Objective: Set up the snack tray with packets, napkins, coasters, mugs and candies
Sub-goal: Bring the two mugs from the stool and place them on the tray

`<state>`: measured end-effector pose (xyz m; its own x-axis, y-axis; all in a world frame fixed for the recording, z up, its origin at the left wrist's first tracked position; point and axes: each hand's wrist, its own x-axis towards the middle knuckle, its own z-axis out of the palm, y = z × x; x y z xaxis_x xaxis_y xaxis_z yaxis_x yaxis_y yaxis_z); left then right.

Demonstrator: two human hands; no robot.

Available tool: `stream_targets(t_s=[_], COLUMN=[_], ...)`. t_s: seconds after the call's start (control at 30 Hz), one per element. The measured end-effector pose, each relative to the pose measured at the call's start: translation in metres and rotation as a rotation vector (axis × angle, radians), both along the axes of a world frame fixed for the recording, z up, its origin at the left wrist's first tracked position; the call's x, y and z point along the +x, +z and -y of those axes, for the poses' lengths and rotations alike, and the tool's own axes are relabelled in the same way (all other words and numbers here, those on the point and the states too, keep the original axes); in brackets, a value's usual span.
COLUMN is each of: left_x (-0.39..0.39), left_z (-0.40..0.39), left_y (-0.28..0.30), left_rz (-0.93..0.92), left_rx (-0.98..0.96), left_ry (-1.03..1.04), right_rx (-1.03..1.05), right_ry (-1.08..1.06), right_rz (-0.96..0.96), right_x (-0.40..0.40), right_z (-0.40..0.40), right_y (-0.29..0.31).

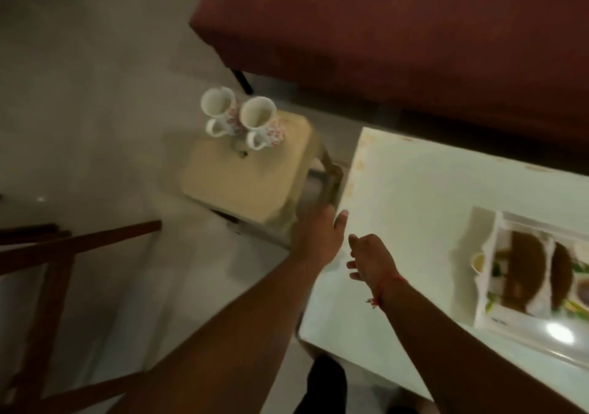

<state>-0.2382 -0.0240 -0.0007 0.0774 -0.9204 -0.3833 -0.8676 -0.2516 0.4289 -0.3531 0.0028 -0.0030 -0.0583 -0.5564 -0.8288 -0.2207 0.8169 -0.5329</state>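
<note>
Two white floral mugs, one on the left [219, 107] and one on the right [259, 119], stand upright side by side at the far edge of a low cream stool [242, 184]. A white compartment tray [497, 315] with brown and green items in it lies at the right on the white table [414, 190]. My left hand [320, 235] reaches out over the gap between stool and table, fingers apart and empty. My right hand [369, 259] hovers over the table's left edge, fingers loosely curled, holding nothing. Both hands are well short of the mugs.
A dark red sofa [398, 31] fills the top right behind the table. Wooden chair legs [63, 244] cross the floor at the lower left. A small cup [478, 262] sits at the tray's left side. Pale floor surrounds the stool.
</note>
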Motion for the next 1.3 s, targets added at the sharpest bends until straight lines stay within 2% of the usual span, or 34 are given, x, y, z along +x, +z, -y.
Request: stream_targets(t_s=[0.1,0.27,0.4,0.5,0.57,0.63,0.73,0.83,0.9,1.1,1.3], left_x=[0.067,0.169,0.223,0.246,0.255,0.262,0.264,0.261,0.264,0.258,0.227], left_z=[0.012,0.066,0.117,0.147,0.166,0.185,0.21,0.231,0.242,0.244,0.233], left_y=[0.011,0.031,0.049,0.057,0.057,0.053,0.044,0.04,0.035,0.033,0.041], left_rz=[0.099,0.408,0.569,0.621,0.599,0.527,0.376,0.229,0.179,0.163,0.22], left_rx=[-0.122,-0.298,-0.441,-0.519,-0.462,-0.322,-0.137,0.034,0.075,0.014,-0.119], left_ry=[-0.132,-0.269,-0.29,-0.235,-0.203,-0.175,-0.137,-0.078,-0.047,-0.058,-0.109], right_rx=[-0.158,-0.49,-0.71,-0.842,-0.812,-0.774,-0.717,-0.715,-0.743,-0.788,-0.837], right_ry=[0.272,0.574,0.723,0.869,1.054,1.227,1.374,1.422,1.426,1.368,1.129], right_rz=[-0.158,-0.319,-0.498,-0.606,-0.67,-0.719,-0.752,-0.792,-0.804,-0.768,-0.672], right_x=[0.04,0.101,0.145,0.167,0.178,0.188,0.198,0.204,0.207,0.2,0.159], right_z=[0.039,0.133,0.187,0.217,0.23,0.241,0.256,0.263,0.266,0.26,0.241], right_y=[-0.002,0.022,0.042,0.054,0.057,0.056,0.053,0.05,0.048,0.05,0.044])
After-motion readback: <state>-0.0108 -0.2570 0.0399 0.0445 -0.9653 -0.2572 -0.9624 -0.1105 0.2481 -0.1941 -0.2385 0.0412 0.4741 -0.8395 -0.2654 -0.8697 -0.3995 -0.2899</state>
